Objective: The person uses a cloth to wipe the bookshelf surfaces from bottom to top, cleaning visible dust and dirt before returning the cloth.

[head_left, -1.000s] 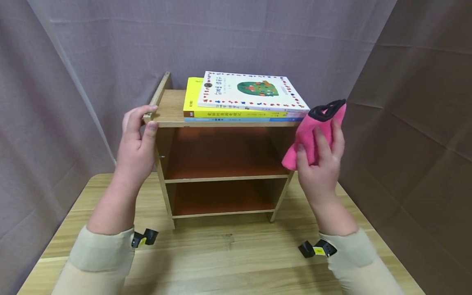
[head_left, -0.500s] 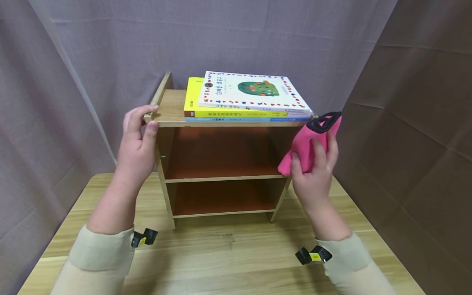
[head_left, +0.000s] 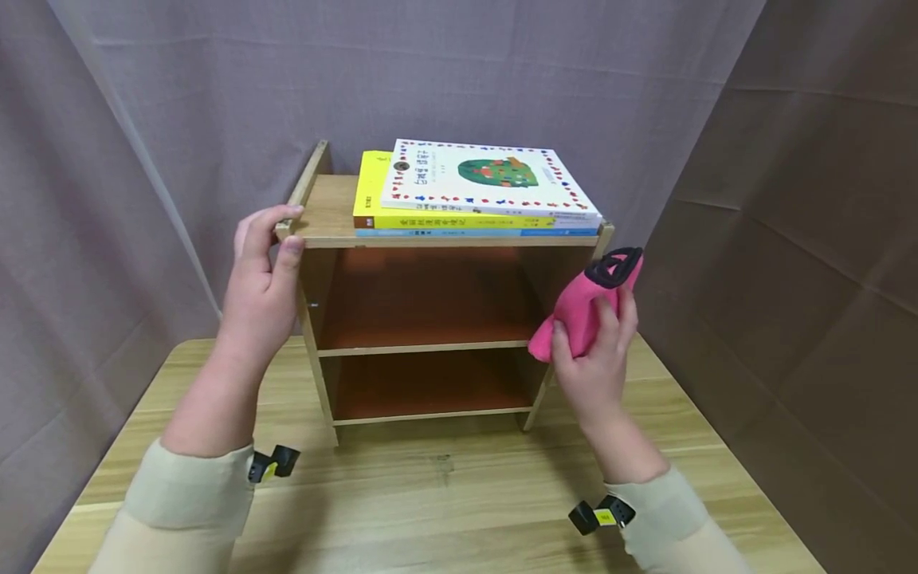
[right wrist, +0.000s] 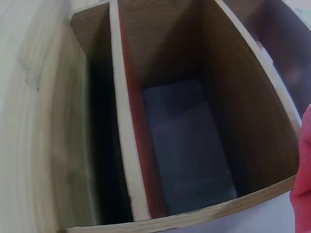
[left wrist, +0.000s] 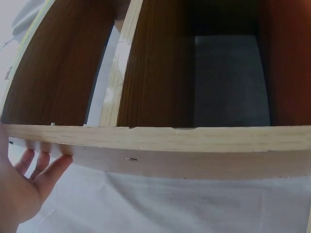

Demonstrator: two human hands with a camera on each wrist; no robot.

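Note:
A small wooden shelf [head_left: 423, 349] stands on the table. My left hand [head_left: 260, 275] grips its top left corner, thumb at the front; in the left wrist view the fingers [left wrist: 51, 174] of that hand lie along the outside of the side panel [left wrist: 204, 162]. Bunched in my right hand [head_left: 595, 359] is a pink cloth [head_left: 574, 311] with a black edge, held at the front of the shelf's right side panel, partway down. Only a pink strip of the cloth [right wrist: 302, 174] shows at the right wrist view's edge; the right fingers are hidden there.
Stacked on the shelf's top board are a white picture book [head_left: 495, 177], a yellow book [head_left: 371, 187] and a blue one [head_left: 459, 233]. Grey curtains [head_left: 459, 72] hang behind and brown cloth [head_left: 774, 279] to the right. The wooden table [head_left: 430, 502] extends in front.
My right hand has moved down and a little left with the pink cloth, along the shelf's right side, uncovering its top right corner. The left hand keeps its grip on the corner.

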